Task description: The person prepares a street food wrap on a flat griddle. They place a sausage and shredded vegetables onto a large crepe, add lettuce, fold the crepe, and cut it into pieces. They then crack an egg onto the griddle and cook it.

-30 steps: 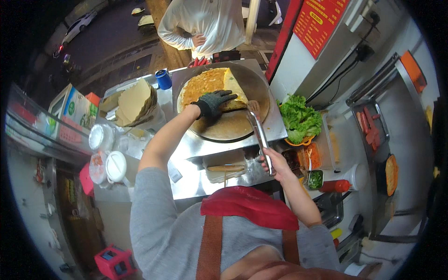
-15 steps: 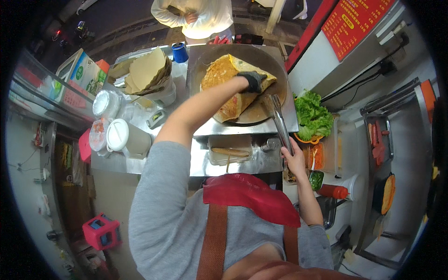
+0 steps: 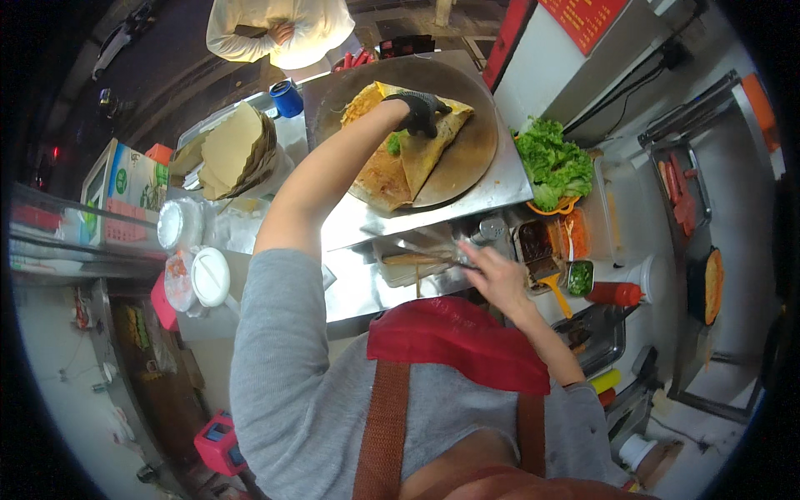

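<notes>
In the head view, your left hand [image 3: 421, 111], in a black glove, presses down with bent fingers on the folded crepe [image 3: 408, 158]. The crepe lies on the round griddle [image 3: 471, 150], at the far side of the steel bench [image 3: 367, 283]. Your right hand [image 3: 493, 279] is bare and closes around a thin metal tool [image 3: 425, 258] near the bench front edge. Green lettuce [image 3: 550, 162] sits just right of the griddle. A stack of paper wrappers [image 3: 233, 150] lies to the left. Another person [image 3: 279, 29] stands behind the bench.
</notes>
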The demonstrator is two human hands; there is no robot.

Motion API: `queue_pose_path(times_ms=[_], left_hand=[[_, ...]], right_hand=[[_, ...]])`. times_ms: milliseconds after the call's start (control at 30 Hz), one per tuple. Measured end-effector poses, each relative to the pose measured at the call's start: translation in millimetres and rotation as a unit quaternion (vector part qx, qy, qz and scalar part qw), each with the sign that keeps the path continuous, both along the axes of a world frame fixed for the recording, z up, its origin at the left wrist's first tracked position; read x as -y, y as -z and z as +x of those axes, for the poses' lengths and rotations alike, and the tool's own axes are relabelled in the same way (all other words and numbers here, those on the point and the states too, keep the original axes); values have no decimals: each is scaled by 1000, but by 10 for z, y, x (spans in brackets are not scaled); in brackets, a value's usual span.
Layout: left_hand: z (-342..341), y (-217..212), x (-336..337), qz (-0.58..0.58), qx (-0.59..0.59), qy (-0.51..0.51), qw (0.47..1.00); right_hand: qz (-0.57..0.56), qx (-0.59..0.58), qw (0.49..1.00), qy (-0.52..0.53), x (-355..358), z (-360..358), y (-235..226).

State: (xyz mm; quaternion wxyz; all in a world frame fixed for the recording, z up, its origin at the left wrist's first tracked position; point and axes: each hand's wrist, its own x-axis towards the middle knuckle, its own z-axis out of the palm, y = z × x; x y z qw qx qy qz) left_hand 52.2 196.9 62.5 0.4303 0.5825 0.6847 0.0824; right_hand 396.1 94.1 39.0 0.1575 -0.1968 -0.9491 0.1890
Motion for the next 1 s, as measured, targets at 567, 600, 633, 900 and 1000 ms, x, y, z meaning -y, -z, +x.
queue_pose_path(times_ms=[567, 600, 633, 900, 1000], left_hand=[[-173, 154, 138, 127, 12, 80, 989], [-185, 182, 150, 132, 23, 78, 988], [-126, 90, 184, 117, 9, 70, 991], [-151, 156, 128, 105, 10, 64, 992], [-239, 299, 106, 132, 23, 73, 988]], right_hand=[[191, -54, 975, 104, -107, -101, 435], [206, -72, 971, 101, -194, -42, 373], [207, -80, 969, 107, -286, 63, 339], [309, -16, 951, 25, -810, 367, 6], [320, -44, 946, -39, -885, 114, -11]])
